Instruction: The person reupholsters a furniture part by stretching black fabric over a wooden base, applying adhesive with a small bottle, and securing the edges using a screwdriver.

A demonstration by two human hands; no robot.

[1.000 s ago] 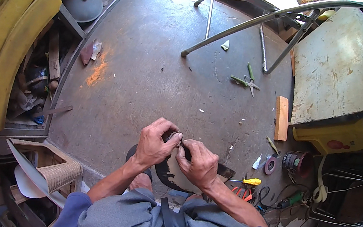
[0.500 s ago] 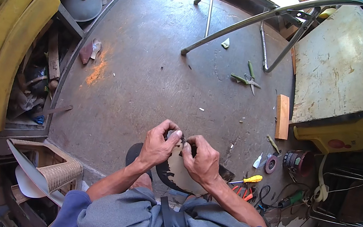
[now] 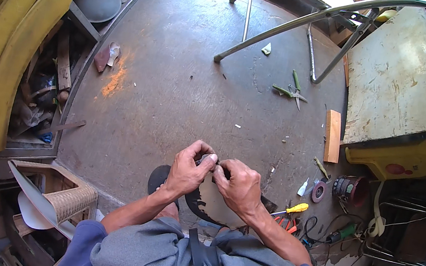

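1. The concrete floor (image 3: 174, 99) fills most of the view, with an orange stain (image 3: 115, 80) on its left part.
2. A white, worn desk (image 3: 405, 80) stands at upper right, and a yellow case (image 3: 392, 160) sits under its near edge.
3. Yellow cushions (image 3: 9, 62) curve along the left rim beside a shelf (image 3: 82, 23) that carries a round grey lid (image 3: 98, 1) and a heap of tools below it.
4. Metal chair legs (image 3: 296, 26) slant across the top of the floor.
5. A wicker basket (image 3: 61, 195) stands at lower left, near the person's left elbow.
6. A wood block (image 3: 333, 135) lies beside the desk, and green shears (image 3: 292, 91) lie on the floor above it.
7. A dark sandal (image 3: 158, 177) rests on the floor just under the hands.
8. The left hand (image 3: 187, 172) and right hand (image 3: 241, 185) meet over the knees, fingertips touching.
9. Both pinch a small dark piece (image 3: 207, 160), held between thumbs and forefingers above the floor; its kind cannot be told.
10. A yellow screwdriver (image 3: 293, 208), a tape roll (image 3: 319, 191) and a black reel (image 3: 350, 188) lie to the right of the right hand.
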